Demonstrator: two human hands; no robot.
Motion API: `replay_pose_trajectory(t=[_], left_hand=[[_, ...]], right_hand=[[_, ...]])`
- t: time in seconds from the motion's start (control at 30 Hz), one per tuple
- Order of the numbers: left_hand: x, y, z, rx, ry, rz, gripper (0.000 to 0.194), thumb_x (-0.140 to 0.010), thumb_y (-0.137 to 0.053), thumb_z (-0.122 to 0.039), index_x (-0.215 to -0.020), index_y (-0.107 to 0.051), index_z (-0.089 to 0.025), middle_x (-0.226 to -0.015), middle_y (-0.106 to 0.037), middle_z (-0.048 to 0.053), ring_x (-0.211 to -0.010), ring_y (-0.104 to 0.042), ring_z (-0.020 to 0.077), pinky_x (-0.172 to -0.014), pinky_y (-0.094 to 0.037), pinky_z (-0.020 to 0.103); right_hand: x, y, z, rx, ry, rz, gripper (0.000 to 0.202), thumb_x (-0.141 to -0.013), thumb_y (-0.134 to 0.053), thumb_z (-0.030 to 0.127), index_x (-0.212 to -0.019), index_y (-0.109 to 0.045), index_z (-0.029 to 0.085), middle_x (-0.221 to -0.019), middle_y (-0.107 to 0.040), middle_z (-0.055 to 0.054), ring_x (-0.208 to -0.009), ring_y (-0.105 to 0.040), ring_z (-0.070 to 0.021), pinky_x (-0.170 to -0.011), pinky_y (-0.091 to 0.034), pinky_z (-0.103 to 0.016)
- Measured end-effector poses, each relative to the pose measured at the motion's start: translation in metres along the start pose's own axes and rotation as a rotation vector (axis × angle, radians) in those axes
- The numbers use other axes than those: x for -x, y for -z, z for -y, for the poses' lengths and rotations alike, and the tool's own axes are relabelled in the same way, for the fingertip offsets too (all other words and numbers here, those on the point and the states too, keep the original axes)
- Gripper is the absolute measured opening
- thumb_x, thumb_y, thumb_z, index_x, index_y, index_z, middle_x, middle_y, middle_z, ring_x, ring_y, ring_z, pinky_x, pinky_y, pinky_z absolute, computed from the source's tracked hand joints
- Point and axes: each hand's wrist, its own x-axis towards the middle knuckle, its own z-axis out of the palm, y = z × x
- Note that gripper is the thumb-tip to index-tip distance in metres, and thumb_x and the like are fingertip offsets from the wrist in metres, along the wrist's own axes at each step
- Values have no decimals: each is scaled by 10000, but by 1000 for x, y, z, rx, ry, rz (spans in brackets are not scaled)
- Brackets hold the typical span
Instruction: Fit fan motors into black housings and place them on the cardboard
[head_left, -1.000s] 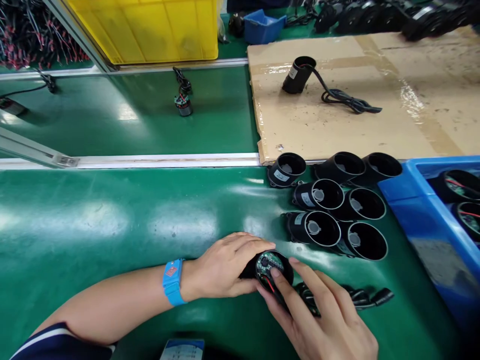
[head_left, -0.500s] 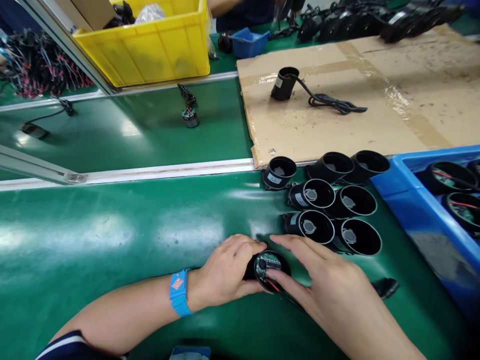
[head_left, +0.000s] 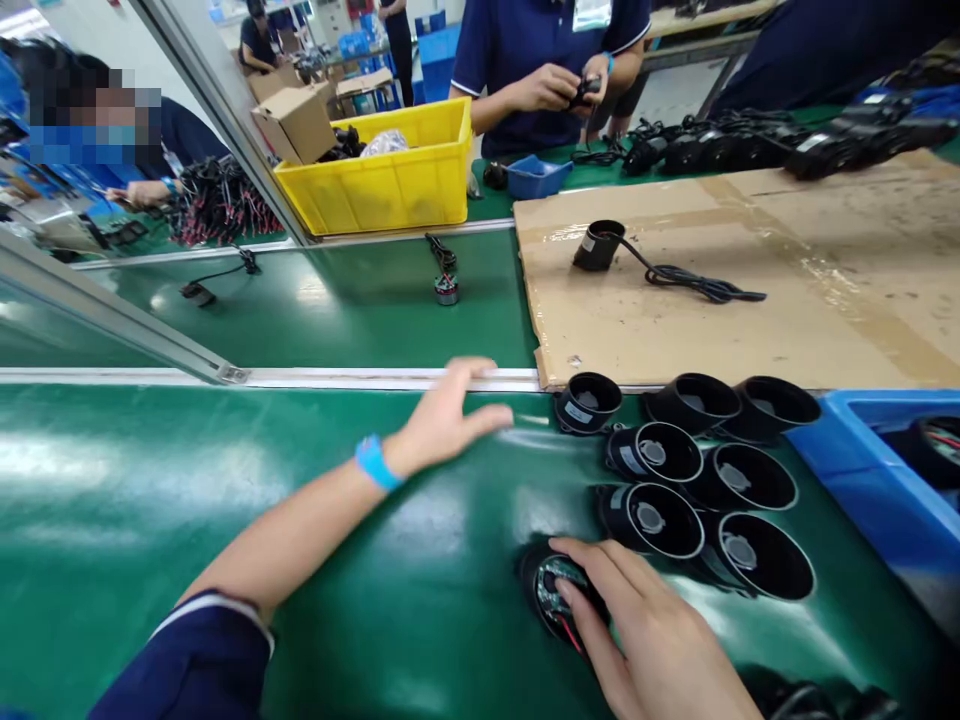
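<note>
Right hand (head_left: pixel 660 640) down at the near edge of the green belt (head_left: pixel 225 500), fingers (head_left: pixel 592 575) curled over a black housing (head_left: pixel 551 590) lying on its side, thumb tip pressed on the small green board (head_left: pixel 559 590) seated in its open mouth, red wire (head_left: pixel 570 632) trailing out underneath toward the wrist. Grip closed on the housing, holding it down against the belt rather than lifting it. Left hand (head_left: pixel 446 415) off the part, empty, fingers spread wide, reaching toward the white rail (head_left: pixel 337 378) at the far edge of the belt, just short of the nearest empty shell (head_left: pixel 589 400); blue strap (head_left: pixel 375 462) on the wrist. Judged from the layout: board already dropped into this one housing and apparently being pressed home, so this unit well along but not yet set aside. Six more shells (head_left: pixel 705 480) bunched just right of the hand, all open and bare inside, no boards seen in them, so most of the batch looks undone. Blue bin (head_left: pixel 840 450) at the right edge of the belt with at least one wired unit showing inside; finished or feed stock, cannot tell. One corded unit (head_left: pixel 600 245) alone on the cardboard (head_left: pixel 750 300) beyond the rail. Further back, yellow crate (head_left: pixel 390 185) and another worker's hands (head_left: pixel 555 88) busy with a small part.
</note>
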Motion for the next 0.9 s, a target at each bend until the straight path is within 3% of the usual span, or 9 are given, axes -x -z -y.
replay_pose_trajectory(t=[0.1,0.2,0.27,0.33,0.43,0.57,0.67,0.77,0.9], left_hand=[[-83,23,60,-275,199,-268,751,-867,-763,-402,-1444,-401,-87,-1493,-435,262,-1447,-391,366,-1199,-343,536],[-147,26,105,-378,373,-286,797,-835,-797,-291,-1488,-376,-112,-1510,-444,251,-1430,-428,373,-1161,-391,528],[-171,21,119,-363,385,-266,640,-881,-734,-224,-1441,-447,-105,-1402,-570,222,-1337,-533,356,-1130,-424,508],[-176,15,120,-346,366,-256,519,-918,-678,-192,-1395,-496,-100,-1336,-635,189,-1275,-584,326,-1128,-427,476],[-145,12,100,-323,263,-233,503,-937,-679,-252,-1395,-504,-141,-1366,-636,135,-1250,-599,284,-1128,-428,419],[-48,22,46,-230,69,-134,555,-953,-670,-380,-1442,-482,-196,-1296,-676,77,-1160,-653,247,-1081,-471,367],[35,35,10,-226,156,-21,590,-959,-672,-405,-1479,-449,-236,-1307,-664,65,-1189,-640,242,-1099,-467,384],[97,44,-11,-277,230,78,597,-995,-621,-429,-1516,-390,-252,-1382,-609,95,-1278,-588,270,-1115,-466,455],[130,34,-36,-416,9,-134,922,-792,-778,-655,-1510,-392,-227,-1512,-432,174,-1443,-377,401,-1204,-321,614]], right_hand=[[1,-4,1,5,8,-35,243,-1060,-408,263,-1244,-556,206,-981,-667,-78,-850,-710,-222,-684,-623,-331],[1,-3,2,-45,-28,-4,249,-1047,-439,247,-1268,-547,212,-1016,-659,-87,-899,-703,-221,-707,-624,-315],[1,-2,2,-96,-49,11,261,-1038,-449,230,-1280,-545,211,-1032,-654,-92,-919,-695,-216,-714,-620,-301],[0,0,3,-123,-67,21,279,-1030,-454,213,-1295,-542,203,-1028,-649,-94,-907,-688,-214,-690,-616,-293],[0,1,7,-105,-94,34,329,-1019,-470,204,-1345,-519,185,-1032,-646,-104,-901,-679,-228,-652,-612,-301],[0,1,13,-71,-112,-2,321,-1016,-476,213,-1331,-510,167,-984,-651,-102,-867,-678,-250,-613,-598,-327],[-1,1,13,-86,-121,-60,256,-1013,-486,207,-1264,-511,163,-977,-664,-91,-859,-691,-246,-622,-592,-337],[-1,1,10,-102,-135,-75,227,-1019,-503,231,-1234,-512,160,-1047,-678,-97,-895,-701,-230,-688,-598,-339],[5,9,7,-172,-154,-29,232,-1050,-524,322,-1238,-524,185,-1129,-686,-84,-956,-708,-207,-794,-602,-333]])
